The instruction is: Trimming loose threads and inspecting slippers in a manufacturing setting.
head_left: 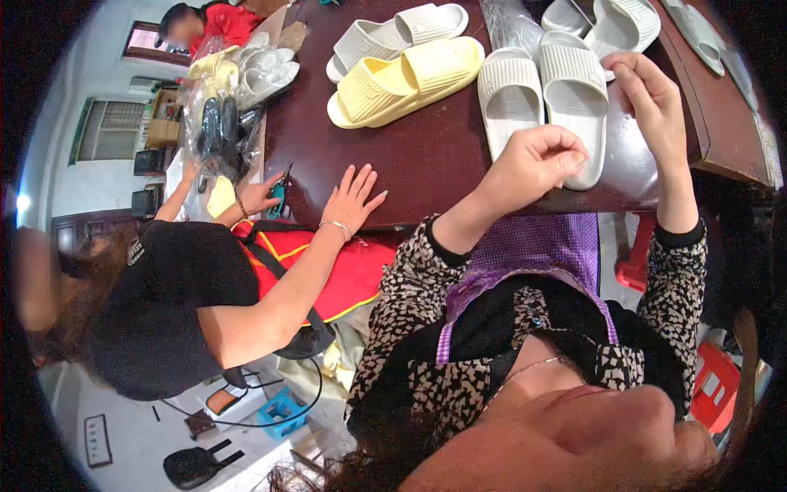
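Ribbed yellow plastic slippers [443, 70] lie on a glossy dark-red table [311, 152], left of a pair of ribbed pale-grey plastic slippers [553, 90], long axis pointing toward the table's far side. The left hand [539, 161], fingers curled, is over the pair's heel end; the right hand [656, 98], fingertips pinched, is nearer the straps [573, 70], on their right. Whether either grips anything is unclear.
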The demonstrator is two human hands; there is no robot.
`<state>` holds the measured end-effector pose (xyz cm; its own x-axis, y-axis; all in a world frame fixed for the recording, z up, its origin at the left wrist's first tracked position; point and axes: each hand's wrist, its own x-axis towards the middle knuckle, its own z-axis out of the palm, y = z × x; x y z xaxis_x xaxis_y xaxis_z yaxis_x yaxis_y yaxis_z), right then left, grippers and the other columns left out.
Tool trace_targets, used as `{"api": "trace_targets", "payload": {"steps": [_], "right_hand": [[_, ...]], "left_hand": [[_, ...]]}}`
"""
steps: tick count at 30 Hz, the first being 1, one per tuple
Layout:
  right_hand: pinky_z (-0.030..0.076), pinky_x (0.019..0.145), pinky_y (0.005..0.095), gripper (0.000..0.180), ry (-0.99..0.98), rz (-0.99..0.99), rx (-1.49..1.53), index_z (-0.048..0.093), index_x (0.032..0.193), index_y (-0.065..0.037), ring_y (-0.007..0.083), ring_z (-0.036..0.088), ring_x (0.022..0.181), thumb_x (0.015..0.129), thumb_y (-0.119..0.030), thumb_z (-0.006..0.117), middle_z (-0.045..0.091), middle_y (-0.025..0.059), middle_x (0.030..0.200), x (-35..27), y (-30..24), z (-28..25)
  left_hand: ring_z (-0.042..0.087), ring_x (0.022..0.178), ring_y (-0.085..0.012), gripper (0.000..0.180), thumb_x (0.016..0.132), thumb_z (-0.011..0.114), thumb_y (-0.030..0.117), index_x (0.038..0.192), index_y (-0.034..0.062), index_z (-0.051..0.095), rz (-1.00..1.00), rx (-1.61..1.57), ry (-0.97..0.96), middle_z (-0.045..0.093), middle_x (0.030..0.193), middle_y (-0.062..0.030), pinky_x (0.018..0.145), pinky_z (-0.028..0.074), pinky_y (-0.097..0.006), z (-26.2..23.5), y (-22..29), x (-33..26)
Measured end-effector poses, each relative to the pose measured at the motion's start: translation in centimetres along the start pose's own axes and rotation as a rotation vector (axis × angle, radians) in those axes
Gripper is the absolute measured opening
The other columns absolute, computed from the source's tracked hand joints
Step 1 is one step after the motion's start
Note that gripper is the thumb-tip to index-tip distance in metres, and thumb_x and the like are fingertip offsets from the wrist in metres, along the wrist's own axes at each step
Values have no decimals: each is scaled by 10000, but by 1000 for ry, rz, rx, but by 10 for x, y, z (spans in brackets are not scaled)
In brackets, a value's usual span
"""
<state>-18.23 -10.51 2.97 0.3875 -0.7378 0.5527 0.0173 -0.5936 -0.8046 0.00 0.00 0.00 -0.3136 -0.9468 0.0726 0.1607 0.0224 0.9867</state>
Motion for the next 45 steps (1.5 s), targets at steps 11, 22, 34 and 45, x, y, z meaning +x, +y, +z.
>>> {"api": "trace_targets", "payload": {"steps": [11,22,34,45], "right_hand": [[244,454,169,174,58,246,-249,617,944,1,-2,323,522,890,-116,499,395,-90,605,-69,59,-12],[450,608,376,182,60,67,-647,579,986,3,319,605,694,856,-87,490,605,201,747,-56,64,4],[461,653,426,188,-5,49,-726,566,993,-2,391,591,768,861,-100,475,593,247,801,-23,70,43],[470,635,293,185,72,-43,-460,596,973,18,185,595,666,855,-120,560,614,141,743,17,97,8]], "left_hand": [[539,689,-303,55,746,568,44,752,8,527,628,1029,146,526,726,-130,635,443,-385,8,-21,-20],[547,684,-314,90,749,582,79,717,15,527,538,1081,208,532,696,-140,628,447,-398,-19,-49,-3],[571,653,-319,98,756,587,101,730,22,535,503,1168,416,560,694,-146,574,457,-387,-42,-51,24],[546,643,-318,131,757,585,95,689,26,497,572,1297,485,533,664,-140,595,442,-410,-56,-61,23]]}}
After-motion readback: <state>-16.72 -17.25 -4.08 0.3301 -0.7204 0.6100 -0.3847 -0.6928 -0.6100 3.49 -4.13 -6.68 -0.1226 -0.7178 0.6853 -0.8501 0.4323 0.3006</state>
